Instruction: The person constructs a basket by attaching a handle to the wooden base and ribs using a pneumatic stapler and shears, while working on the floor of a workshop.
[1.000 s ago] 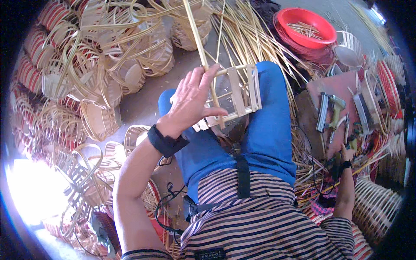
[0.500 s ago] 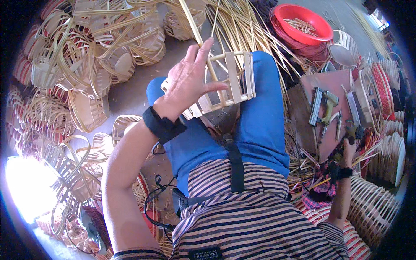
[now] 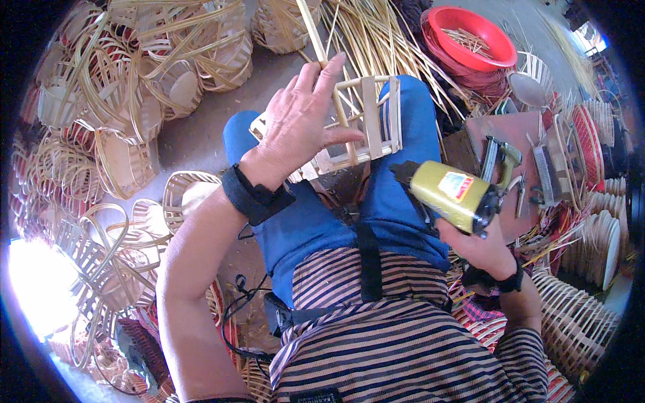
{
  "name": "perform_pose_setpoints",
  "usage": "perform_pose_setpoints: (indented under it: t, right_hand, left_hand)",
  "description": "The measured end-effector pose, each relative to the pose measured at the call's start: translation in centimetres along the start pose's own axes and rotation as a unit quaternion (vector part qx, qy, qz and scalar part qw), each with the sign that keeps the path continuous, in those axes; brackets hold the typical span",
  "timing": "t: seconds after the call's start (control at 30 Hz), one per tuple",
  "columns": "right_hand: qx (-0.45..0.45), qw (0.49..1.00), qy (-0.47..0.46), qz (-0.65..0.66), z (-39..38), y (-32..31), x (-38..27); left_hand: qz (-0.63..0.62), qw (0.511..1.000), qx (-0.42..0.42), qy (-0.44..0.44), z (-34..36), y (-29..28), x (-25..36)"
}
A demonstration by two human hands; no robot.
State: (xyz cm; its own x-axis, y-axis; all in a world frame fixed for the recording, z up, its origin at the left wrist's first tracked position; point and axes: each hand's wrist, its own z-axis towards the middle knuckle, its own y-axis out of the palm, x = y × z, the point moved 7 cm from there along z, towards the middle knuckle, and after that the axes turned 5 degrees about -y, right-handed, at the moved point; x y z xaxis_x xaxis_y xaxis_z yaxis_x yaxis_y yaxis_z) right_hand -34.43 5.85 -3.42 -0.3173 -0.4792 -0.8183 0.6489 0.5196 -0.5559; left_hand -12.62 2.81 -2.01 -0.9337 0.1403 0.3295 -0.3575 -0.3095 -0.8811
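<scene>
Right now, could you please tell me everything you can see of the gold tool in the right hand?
The gold tool has a smooth, glossy, rounded body, apparently painted metal, with a bright label and dark parts at both ends. The right hand grips it aslant near the right thigh; the gripped part is mostly hidden.

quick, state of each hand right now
Left hand: over the pale slatted wooden frame, thumb spread; grip can't be told.
Right hand: closed, holding the gold cylindrical black-ended tool.

A basket-making workshop: baskets (image 3: 126, 161) heap the left, loose strips (image 3: 376, 47) lie at the far side, tools (image 3: 491, 156) rest on a board (image 3: 524, 126) at right, and the right hand (image 3: 489, 250) holds a power tool (image 3: 445, 199).
</scene>
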Motion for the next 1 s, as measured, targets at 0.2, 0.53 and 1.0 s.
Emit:
perform_pose_setpoints:
  t: [0.2,0.53,1.0]
  right_hand:
    - [-0.022,0.999,-0.013,0.028,1.3,2.6,0.0]
    - [-0.05,0.986,-0.151,-0.056,2.6,3.4,-2.3]
    - [-0.088,0.992,-0.09,-0.029,3.2,3.9,-1.9]
  left_hand:
    - [0.002,1.0,0.02,0.008,-0.6,-0.2,0.3]
    - [-0.006,0.999,0.048,0.009,-1.0,-1.1,0.6]
    - [-0.016,0.998,0.055,0.007,-0.7,-0.8,0.1]
